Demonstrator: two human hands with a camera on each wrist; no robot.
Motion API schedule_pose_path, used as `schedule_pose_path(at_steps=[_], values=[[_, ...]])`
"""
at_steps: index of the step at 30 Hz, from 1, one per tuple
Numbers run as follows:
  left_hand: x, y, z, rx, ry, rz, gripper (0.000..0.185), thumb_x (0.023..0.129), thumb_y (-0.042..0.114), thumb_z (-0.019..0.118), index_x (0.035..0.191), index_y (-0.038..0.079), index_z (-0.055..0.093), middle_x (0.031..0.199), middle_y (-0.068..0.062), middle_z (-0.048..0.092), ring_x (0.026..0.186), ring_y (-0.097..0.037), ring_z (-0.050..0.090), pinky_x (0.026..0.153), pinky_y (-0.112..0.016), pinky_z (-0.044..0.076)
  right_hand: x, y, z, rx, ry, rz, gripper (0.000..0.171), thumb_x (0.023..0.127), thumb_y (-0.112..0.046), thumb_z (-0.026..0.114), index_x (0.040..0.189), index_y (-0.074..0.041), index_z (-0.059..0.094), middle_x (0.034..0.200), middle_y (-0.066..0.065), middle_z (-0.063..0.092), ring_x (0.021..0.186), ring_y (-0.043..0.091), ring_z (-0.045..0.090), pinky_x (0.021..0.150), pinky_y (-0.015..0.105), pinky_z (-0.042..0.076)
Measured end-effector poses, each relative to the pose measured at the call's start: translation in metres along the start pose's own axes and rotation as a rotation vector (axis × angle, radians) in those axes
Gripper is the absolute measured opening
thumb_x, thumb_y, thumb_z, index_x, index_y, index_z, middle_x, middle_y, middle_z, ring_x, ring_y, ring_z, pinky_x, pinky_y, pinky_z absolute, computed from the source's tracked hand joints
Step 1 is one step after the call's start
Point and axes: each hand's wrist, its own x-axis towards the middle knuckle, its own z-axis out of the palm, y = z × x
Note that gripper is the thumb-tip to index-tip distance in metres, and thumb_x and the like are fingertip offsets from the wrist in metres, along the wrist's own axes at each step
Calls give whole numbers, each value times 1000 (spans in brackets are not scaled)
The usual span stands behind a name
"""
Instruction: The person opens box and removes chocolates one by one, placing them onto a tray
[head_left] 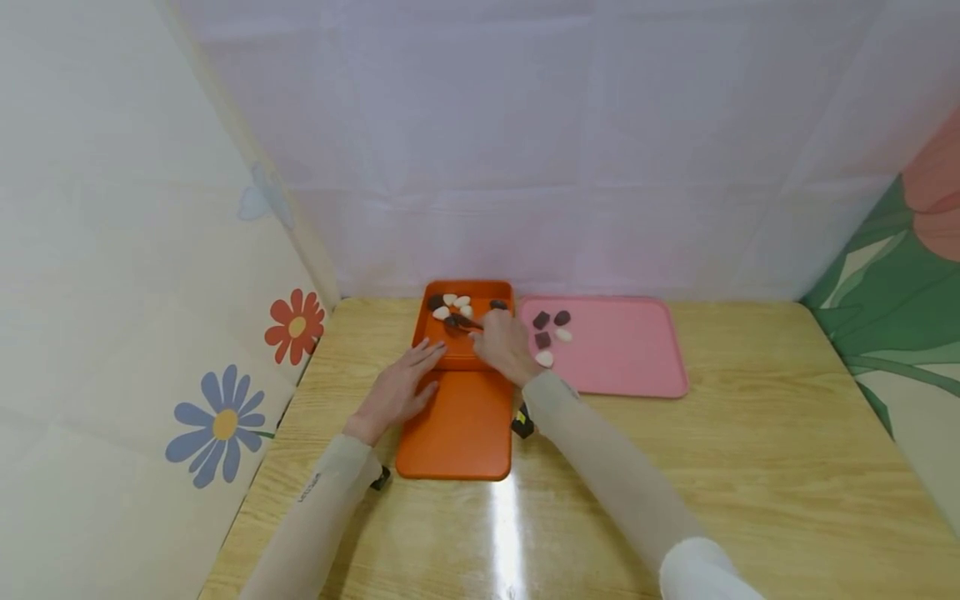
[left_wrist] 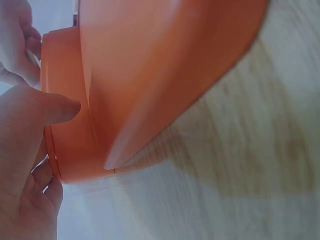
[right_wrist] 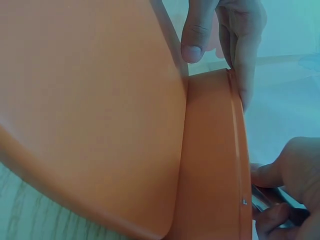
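Note:
An orange box (head_left: 452, 350) stands at the back of the wooden table, with white and dark pieces (head_left: 451, 303) in its far end. Its orange lid (head_left: 461, 425) lies flat in front of it. My left hand (head_left: 401, 387) rests with straight fingers against the box's near left edge; in the right wrist view its fingers (right_wrist: 242, 60) lie on the rim. My right hand (head_left: 506, 346) reaches over the box and grips a thin metal tool (right_wrist: 265, 200) whose tip points at the pieces. In the left wrist view my thumb (left_wrist: 52, 107) presses the box wall (left_wrist: 70, 150).
A pink tray (head_left: 626, 354) lies just right of the orange box, with dark pieces (head_left: 541, 320) and white pieces (head_left: 545, 358) near its left side. Fabric walls enclose the table at the back, left and right.

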Motion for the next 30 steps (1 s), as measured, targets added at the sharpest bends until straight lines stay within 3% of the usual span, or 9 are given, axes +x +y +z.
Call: schedule_pose_path(at_steps=[6, 12, 24, 30], values=[[0, 1, -1, 3, 12, 4, 64, 102, 13, 73, 160, 5, 49, 166, -13, 48, 157, -38, 39, 121, -59, 42, -3, 3, -7, 31, -4, 2, 35, 99, -29, 78, 69, -14, 70, 55, -1, 57, 44, 9, 42, 40, 24, 32], [1, 1, 0, 3, 11, 12, 64, 102, 13, 73, 161, 5, 49, 167, -12, 47, 158, -38, 38, 122, -58, 42, -4, 6, -6, -7, 10, -11, 31, 98, -30, 78, 72, -13, 73, 58, -1, 61, 46, 12, 47, 43, 27, 35], [-1, 0, 1, 7, 20, 17, 64, 101, 12, 74, 160, 4, 49, 166, -12, 48, 157, -38, 40, 121, -58, 43, -3, 8, -1, -70, 29, -8, 43, 98, -31, 78, 61, -15, 62, 54, -1, 50, 46, 12, 39, 42, 27, 31], [0, 0, 0, -6, 12, 7, 64, 101, 13, 73, 160, 5, 49, 166, -12, 48, 158, -37, 38, 123, -57, 41, -4, 7, -6, -6, -1, 6, 36, 99, -30, 78, 68, -13, 68, 56, -1, 52, 45, 12, 41, 41, 26, 32]])
